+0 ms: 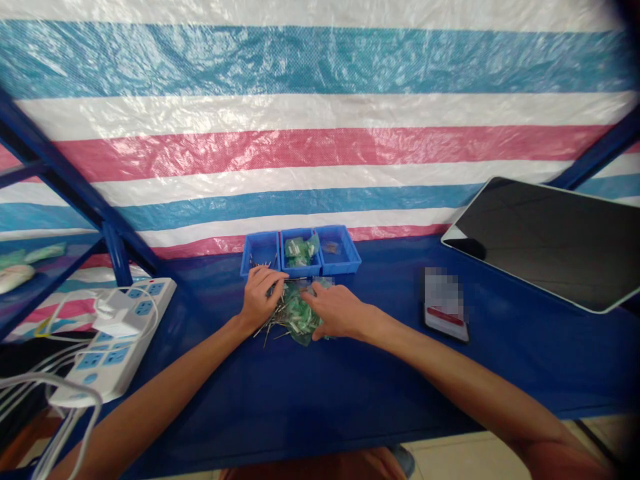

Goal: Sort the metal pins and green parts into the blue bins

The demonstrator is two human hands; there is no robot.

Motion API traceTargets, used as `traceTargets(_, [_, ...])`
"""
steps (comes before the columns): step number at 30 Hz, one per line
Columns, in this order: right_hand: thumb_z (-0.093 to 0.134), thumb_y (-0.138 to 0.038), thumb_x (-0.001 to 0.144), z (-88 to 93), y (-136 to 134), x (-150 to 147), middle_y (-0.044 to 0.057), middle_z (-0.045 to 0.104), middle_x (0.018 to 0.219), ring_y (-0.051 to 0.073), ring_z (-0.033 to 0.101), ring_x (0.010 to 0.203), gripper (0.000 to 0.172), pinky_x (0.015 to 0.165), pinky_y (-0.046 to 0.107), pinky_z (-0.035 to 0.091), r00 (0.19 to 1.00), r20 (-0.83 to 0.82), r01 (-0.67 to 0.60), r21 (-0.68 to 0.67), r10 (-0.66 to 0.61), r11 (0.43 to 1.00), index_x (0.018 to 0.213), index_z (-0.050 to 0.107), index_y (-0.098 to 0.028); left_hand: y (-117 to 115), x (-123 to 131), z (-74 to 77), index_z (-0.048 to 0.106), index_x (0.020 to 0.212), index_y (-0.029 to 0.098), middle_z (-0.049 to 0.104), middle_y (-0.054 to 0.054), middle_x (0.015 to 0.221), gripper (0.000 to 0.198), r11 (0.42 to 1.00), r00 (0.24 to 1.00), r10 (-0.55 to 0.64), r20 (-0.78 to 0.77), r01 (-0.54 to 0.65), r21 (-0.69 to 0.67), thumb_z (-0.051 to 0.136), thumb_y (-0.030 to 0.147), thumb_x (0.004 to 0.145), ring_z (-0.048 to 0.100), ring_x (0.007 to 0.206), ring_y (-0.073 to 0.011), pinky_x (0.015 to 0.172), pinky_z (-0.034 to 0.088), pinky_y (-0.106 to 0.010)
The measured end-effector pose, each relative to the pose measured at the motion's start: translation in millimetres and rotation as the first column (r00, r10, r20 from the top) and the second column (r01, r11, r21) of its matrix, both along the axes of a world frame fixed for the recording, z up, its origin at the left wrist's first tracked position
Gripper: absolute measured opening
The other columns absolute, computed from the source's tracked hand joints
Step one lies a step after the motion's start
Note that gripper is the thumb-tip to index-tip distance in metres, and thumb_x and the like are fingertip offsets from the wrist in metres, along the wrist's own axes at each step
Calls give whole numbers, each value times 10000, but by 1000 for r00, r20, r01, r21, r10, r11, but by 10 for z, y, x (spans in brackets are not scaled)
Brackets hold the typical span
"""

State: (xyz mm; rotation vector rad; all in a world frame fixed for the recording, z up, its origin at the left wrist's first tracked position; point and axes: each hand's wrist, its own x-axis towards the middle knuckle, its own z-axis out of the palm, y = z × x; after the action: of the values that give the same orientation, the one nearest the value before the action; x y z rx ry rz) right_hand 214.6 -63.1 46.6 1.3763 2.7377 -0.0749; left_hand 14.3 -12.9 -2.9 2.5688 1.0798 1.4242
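Observation:
My left hand (pixel 263 293) is over a pile of thin metal rods (pixel 273 323), just in front of the left blue bin (pixel 245 257). Its fingers are bent towards the thumb, and what lies between them is too small to make out. My right hand (pixel 340 312) rests over a green plastic bag (pixel 297 313) with small pale pieces, its thumb and fingers spread apart on the plastic. The bag lies against the rods on the blue table (pixel 310 400). More thin rods stand in the left bin.
The middle bin (pixel 301 272) holds another green bag (pixel 300 251); the right bin (pixel 345 267) holds a small clear packet (pixel 330 247). A power strip (pixel 120 360) with cables is at left. At right are a phone (pixel 444 307) and a dark screen (pixel 550 240). Striped sheeting (pixel 320 153) hangs behind.

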Motion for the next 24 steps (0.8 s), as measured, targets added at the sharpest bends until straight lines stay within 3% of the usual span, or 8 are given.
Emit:
traceTargets(8, [700, -370, 753, 26, 94, -11, 101, 632, 1032, 255, 646, 875, 428, 695, 306, 468, 997, -64, 39, 38, -36, 999, 1114, 562, -185, 14, -13, -20, 650, 908, 185, 684, -28, 854, 134, 1000, 999, -3, 38, 3, 1, 521, 192, 874, 596, 837, -152, 901, 418, -362])
traceTargets(13, [668, -289, 787, -5, 229, 30, 58, 676, 916, 222, 642, 852, 203, 687, 277, 436, 941, -318, 151, 86, -116, 985, 963, 617, -200, 12, -27, -28, 649, 932, 181, 680, -39, 879, 158, 1000, 999, 3, 51, -2, -17, 500, 213, 890, 594, 843, -160, 892, 419, -361])
traceTargets(15, [648, -283, 802, -48, 285, 31, 43, 685, 862, 203, 637, 800, 119, 674, 270, 429, 848, -506, 238, 99, -157, 966, 878, 627, -194, 5, -34, -16, 641, 973, 178, 676, -48, 904, 176, 999, 998, 11, 60, -9, -34, 489, 225, 897, 593, 859, -165, 883, 421, -356])
traceTargets(18, [593, -288, 836, -177, 335, -4, 8, 661, 708, 157, 609, 631, 114, 610, 251, 427, 609, -773, 315, 27, -180, 949, 803, 622, -183, -9, -38, 20, 610, 1069, 173, 667, -51, 894, 219, 998, 997, 27, 79, -23, -55, 490, 248, 900, 592, 868, -169, 869, 423, -348])
traceTargets(22, [529, -337, 869, -421, 324, -86, -8, 635, 666, 144, 607, 530, 173, 536, 242, 456, 264, -942, 229, -144, -204, 963, 898, 605, -185, -3, -30, 34, 605, 1078, 180, 674, -53, 923, 234, 997, 998, 28, 47, -25, -68, 530, 289, 885, 597, 883, -177, 872, 415, -356])
traceTargets(24, [527, -338, 870, -531, 307, -116, 11, 654, 738, 156, 633, 583, 181, 596, 262, 490, 188, -965, 203, -146, -185, 968, 930, 606, -187, 16, -26, 10, 620, 1042, 180, 677, -59, 947, 223, 998, 1000, 8, 18, -7, -56, 565, 306, 866, 597, 892, -184, 861, 421, -357])
